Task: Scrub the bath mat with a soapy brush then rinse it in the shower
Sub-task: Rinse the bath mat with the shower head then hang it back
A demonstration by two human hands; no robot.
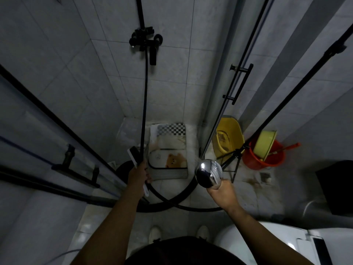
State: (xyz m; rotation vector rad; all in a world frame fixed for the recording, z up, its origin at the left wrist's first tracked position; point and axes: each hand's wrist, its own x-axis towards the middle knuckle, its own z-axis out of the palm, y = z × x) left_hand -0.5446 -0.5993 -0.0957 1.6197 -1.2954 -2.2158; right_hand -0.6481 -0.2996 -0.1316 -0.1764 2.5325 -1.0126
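A bath mat (170,148) with a checkered patch and a brown bear picture lies flat on the shower floor, straight ahead. My left hand (138,175) grips a brush (133,153) with a white handle and dark head, held just left of the mat. My right hand (222,192) holds a chrome shower head (208,173) by its handle, to the right of the mat. A black hose (144,104) hangs from the black wall mixer (146,40) and loops across the floor. No water spray is visible.
Black-framed glass shower doors (225,104) stand on both sides. A yellow bucket (228,138) and a red bucket (263,155) holding a yellow basin sit at the right. A black tripod (235,159) stands beside them. A white toilet (267,243) is at lower right.
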